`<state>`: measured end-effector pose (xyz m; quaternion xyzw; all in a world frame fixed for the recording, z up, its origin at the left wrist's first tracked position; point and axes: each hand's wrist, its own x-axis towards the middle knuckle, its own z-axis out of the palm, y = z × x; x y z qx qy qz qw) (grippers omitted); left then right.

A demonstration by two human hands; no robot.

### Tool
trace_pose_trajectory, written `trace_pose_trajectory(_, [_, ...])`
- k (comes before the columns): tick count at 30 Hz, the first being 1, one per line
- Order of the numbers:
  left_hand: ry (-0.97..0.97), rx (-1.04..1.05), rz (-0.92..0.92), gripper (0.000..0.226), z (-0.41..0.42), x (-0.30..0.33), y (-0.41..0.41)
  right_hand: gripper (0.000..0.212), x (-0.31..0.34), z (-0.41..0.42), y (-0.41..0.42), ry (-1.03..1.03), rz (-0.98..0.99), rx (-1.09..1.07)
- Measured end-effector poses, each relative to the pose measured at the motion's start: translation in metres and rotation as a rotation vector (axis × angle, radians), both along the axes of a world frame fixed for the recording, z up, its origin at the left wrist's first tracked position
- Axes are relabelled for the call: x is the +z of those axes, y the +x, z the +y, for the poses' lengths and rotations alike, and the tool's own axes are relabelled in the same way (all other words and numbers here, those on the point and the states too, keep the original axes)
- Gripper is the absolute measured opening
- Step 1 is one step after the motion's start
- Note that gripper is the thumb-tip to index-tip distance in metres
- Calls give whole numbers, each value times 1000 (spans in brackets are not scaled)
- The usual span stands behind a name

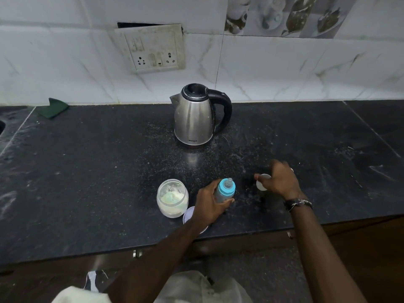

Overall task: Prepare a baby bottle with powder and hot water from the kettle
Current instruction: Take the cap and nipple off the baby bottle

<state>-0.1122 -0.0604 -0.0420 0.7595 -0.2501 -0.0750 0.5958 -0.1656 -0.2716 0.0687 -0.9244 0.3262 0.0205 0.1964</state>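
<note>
A baby bottle [225,190] with a blue collar and clear teat stands upright on the black counter [87,171]; my left hand [209,204] is wrapped around its body. My right hand [277,180] rests on the counter to the right, fingers closed on a clear bottle cap [261,182]. An open glass jar [172,197] of white powder stands left of the bottle, a pale scoop lying inside. Its lilac lid [188,213] lies flat beside it, partly under my left wrist. The steel kettle [196,117] with a black handle stands behind, lid shut.
A socket panel [153,49] hangs on the tiled wall above the kettle. A green cloth [53,107] lies at the back left. White powder specks dust the counter around the kettle. Cabinet handles [137,253] show under the front edge.
</note>
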Motion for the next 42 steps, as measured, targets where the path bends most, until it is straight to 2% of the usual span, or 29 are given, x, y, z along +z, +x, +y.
trace_pose_trajectory(2, [5,0,-5,60,0,-1,1,30,20,15,7,-12,-101,45])
trace_pose_trajectory(4, [-3,0,-13,59,0,-1,2,13,38,34,13,-6,-116,78])
trace_pose_trajectory(5, [-10,-2,-13,58,0,-1,2,14,44,46,15,-1,-91,98])
trace_pose_trajectory(8, [-16,-11,20,51,1,0,2,49,50,81,20,-7,10,176])
trace_pose_trajectory(9, [-15,-13,35,46,1,-1,3,54,47,90,21,-49,53,216])
trace_pose_trajectory(13, [-16,0,91,39,2,-2,2,40,36,112,19,-234,130,346])
trace_pose_trajectory(19, [-29,-1,60,51,1,-5,5,48,25,111,15,-293,72,328])
trace_pose_trajectory(26, [-54,-31,88,47,1,1,8,48,19,101,20,-251,47,409])
trace_pose_trajectory(31, [-68,-41,119,51,1,-3,9,47,16,82,20,-203,58,606])
trace_pose_trajectory(35, [-73,-19,129,50,2,-4,11,37,23,80,22,-171,118,784])
trace_pose_trajectory(37, [-79,-22,139,48,2,-5,11,40,26,82,22,-150,137,828])
trace_pose_trajectory(40, [-70,-28,159,50,2,-5,10,46,34,84,19,-64,158,800])
trace_pose_trajectory(42, [-42,-32,150,48,1,-3,11,43,41,89,18,-86,106,707])
